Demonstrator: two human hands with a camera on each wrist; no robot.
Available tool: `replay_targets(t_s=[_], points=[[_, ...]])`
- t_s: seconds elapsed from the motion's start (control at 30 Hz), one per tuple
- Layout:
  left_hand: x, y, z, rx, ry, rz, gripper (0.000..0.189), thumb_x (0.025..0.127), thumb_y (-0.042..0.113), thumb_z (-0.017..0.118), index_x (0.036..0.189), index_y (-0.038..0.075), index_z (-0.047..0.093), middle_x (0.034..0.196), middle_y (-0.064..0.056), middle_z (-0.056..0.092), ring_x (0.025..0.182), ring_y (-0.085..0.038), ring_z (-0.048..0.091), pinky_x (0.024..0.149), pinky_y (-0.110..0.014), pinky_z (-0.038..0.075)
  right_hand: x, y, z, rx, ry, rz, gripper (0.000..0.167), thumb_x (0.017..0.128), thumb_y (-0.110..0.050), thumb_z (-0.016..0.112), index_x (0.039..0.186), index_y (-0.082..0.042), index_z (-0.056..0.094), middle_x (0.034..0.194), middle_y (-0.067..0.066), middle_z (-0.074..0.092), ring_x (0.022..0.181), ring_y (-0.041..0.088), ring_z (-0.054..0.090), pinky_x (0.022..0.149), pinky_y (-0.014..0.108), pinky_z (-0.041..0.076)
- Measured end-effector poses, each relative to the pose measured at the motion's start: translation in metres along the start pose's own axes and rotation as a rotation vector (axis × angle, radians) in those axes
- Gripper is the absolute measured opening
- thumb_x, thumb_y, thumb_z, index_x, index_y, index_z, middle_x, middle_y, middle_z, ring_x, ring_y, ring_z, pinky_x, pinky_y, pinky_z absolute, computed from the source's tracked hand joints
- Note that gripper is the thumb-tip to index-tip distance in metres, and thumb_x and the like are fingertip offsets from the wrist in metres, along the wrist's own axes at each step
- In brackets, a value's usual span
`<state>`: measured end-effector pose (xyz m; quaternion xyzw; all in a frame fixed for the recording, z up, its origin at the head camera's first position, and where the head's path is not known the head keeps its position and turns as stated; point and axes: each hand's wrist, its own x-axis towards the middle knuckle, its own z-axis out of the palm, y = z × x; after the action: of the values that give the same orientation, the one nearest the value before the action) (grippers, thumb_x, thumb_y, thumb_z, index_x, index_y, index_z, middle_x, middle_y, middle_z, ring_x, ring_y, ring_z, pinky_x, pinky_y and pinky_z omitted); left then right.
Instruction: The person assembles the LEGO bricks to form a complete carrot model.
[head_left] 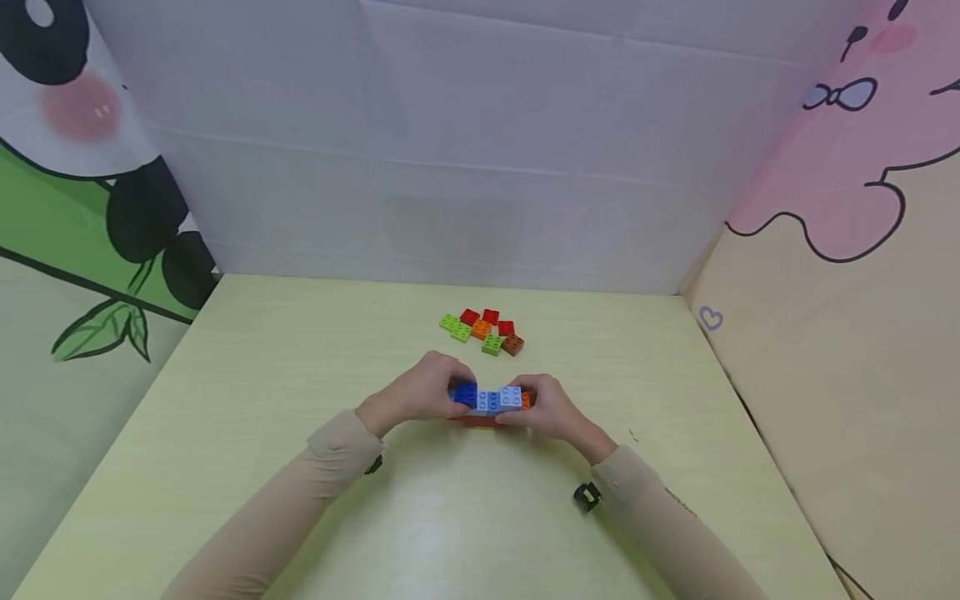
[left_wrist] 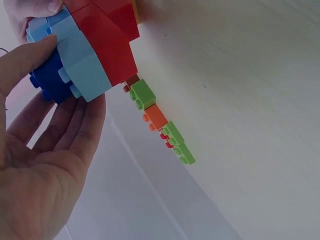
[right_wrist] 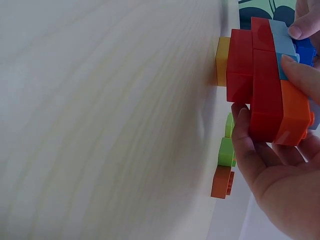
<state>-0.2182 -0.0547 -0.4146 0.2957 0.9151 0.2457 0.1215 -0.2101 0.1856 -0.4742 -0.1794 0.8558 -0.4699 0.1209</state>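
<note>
A built stack of toy building bricks stands on the table between both hands. Its lower layers are red bricks (right_wrist: 240, 65), with a yellow brick (right_wrist: 222, 62) underneath. Along the top run light blue bricks (left_wrist: 85, 65), a dark blue brick (head_left: 466, 394) at the left end and an orange brick (right_wrist: 294, 112) at the right. My left hand (head_left: 427, 388) grips the left end, its thumb on the near side and fingers behind the dark blue brick. At the other end my right hand (head_left: 553, 408) holds the stack, thumb near the orange brick and fingers wrapping the far side.
Behind the stack lie several loose bricks: lime green (head_left: 492, 344), orange (head_left: 482, 329), red (head_left: 506, 328) and brown (head_left: 513, 344). A pale wall (head_left: 450, 208) closes off the table's back edge. Printed panels stand left and right. A small black device (head_left: 587, 497) shows beside the right sleeve.
</note>
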Motion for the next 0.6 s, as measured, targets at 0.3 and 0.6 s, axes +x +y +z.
replay_targets(t_s=[0.3, 0.6], points=[[0.0053, 0.0079, -0.0024, 0.083, -0.065, -0.025, 0.036, 0.079, 0.026, 0.078, 0.111, 0.010, 0.072, 0.098, 0.004, 0.063, 0.087, -0.013, 0.050, 0.076, -0.025, 0.045, -0.0007, -0.0016, 0.0004, -0.009, -0.002, 0.015, 0.039, 0.073, -0.029, 0.084, 0.105, -0.014, 0.068, 0.097, -0.003, 0.062, 0.090, 0.019, 0.055, 0.078, 0.034, 0.047], [0.0067, 0.0088, -0.0019, 0.089, -0.080, -0.036, 0.035, 0.078, 0.025, 0.079, 0.109, 0.010, 0.073, 0.092, 0.004, 0.056, 0.086, -0.014, 0.048, 0.074, -0.025, 0.044, 0.0004, -0.0006, -0.0005, -0.005, -0.004, 0.017, 0.039, 0.073, -0.031, 0.084, 0.105, -0.014, 0.068, 0.097, -0.003, 0.062, 0.090, 0.019, 0.055, 0.078, 0.034, 0.048]])
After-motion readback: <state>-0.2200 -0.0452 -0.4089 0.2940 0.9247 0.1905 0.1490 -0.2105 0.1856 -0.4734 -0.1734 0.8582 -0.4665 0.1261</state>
